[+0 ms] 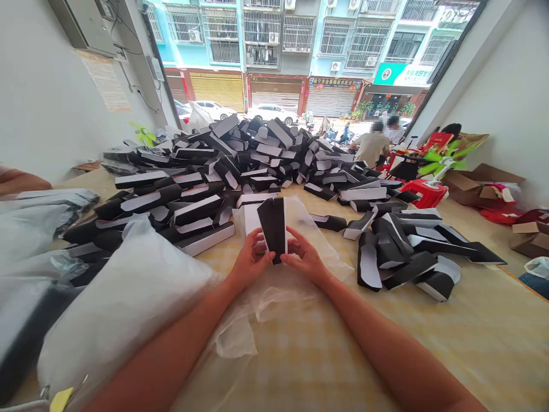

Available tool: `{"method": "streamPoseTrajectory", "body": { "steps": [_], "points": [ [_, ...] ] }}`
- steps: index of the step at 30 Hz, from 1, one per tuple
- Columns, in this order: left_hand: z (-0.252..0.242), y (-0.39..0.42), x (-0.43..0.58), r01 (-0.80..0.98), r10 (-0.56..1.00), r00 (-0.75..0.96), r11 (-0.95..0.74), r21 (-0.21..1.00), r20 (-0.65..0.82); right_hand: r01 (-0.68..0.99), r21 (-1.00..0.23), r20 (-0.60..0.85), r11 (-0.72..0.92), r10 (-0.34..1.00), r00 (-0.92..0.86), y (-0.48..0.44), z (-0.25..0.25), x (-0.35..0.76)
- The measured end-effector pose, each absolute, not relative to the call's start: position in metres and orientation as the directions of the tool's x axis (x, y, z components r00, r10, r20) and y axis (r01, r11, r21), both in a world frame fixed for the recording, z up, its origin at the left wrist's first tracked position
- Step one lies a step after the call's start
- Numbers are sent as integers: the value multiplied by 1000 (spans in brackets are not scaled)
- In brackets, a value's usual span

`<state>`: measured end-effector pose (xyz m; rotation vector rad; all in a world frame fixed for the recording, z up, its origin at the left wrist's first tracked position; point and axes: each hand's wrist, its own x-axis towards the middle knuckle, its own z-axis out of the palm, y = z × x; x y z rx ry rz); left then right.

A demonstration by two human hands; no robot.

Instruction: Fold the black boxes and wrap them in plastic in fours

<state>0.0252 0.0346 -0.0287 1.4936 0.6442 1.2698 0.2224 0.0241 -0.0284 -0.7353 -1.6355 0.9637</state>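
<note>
Between my two hands a black folded paper box [273, 226] with white edges stands upright over the table. My left hand [250, 260] grips its left side, thumb near the bottom edge. On the opposite side my right hand [309, 260] holds it, with the thumb also low on the front. Beneath and behind the box lies a clear plastic bag [295, 286], spread on the tablecloth, and a white piece [251, 217] shows inside its far end. What the back of the box looks like is hidden from me.
A large heap of black-and-white paper boxes [270, 150] fills the far side. More lie in a smaller pile [407, 249] at right. A filled white plastic bag [124, 297] sits at left. Another person's arm [21, 180] shows at the left edge. Cardboard cartons [482, 186] stand far right.
</note>
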Motion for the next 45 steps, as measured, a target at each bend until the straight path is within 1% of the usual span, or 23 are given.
{"method": "streamPoseTrajectory", "body": {
  "steps": [4, 8, 15, 22, 33, 45],
  "points": [
    [-27, 35, 25, -230, 871, 295, -334, 914, 392, 14, -866, 478, 500, 836, -270, 23, -27, 223],
    [-27, 35, 24, -251, 887, 279, -303, 920, 368, 38, -853, 490, 521, 824, -285, 23, -29, 224],
    [-27, 36, 23, -240, 905, 266, -272, 932, 333, 23, -848, 500, 530, 813, -300, 24, -31, 224],
    [-25, 34, 22, -228, 914, 257, -259, 939, 314, 44, -849, 488, 526, 815, -312, 23, -30, 224],
    [-24, 33, 24, -219, 934, 220, -233, 947, 281, 21, -877, 450, 481, 834, -319, 22, -27, 224],
    [-23, 33, 24, -215, 940, 226, -207, 954, 255, 27, -892, 421, 452, 851, -313, 23, -28, 224]
  ]
}}
